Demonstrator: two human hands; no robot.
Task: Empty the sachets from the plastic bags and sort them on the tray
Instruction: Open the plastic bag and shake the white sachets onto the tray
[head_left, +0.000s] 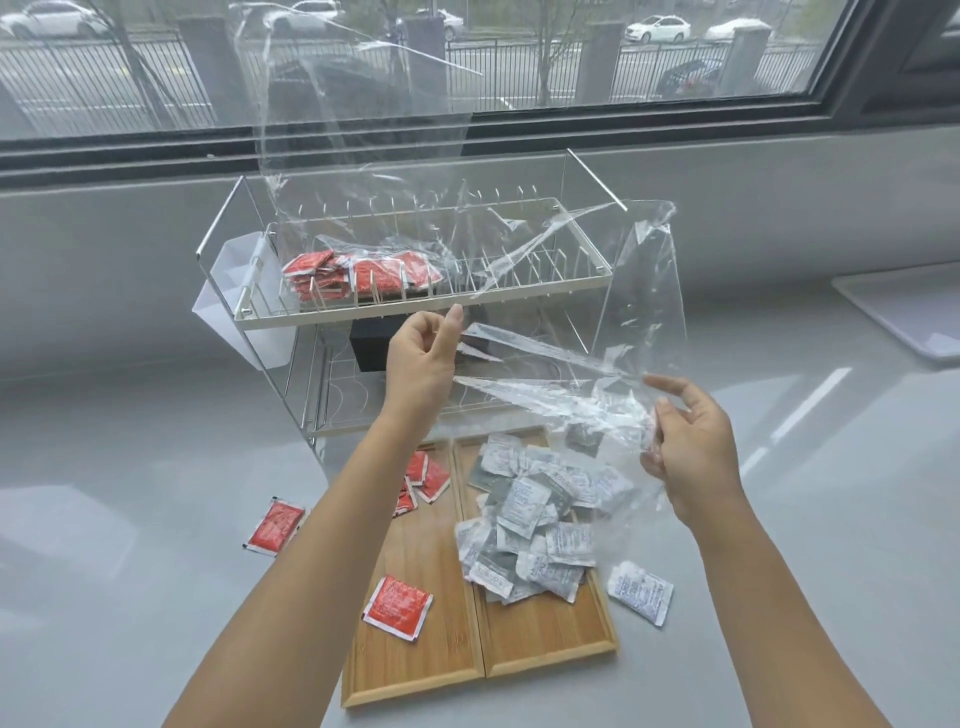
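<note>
Above wooden tray (545, 644), head view: clear plastic bag (597, 332) stretched between both hands, looks empty. Left hand (423, 364) pinches bag edge, fingers closed narrow on film. Right hand (691, 457) grips bunched bag end, fingers loosely curled on it. White sachets (535, 519) heaped in tray's right compartment; one white sachet (641, 592) off right edge on bench. Red sachets (397, 605) scattered over left edge. Second bag of red sachets (358, 278) on rack (587, 270). Risk: swinging bag could sweep heap, knock more sachets off tray.
</note>
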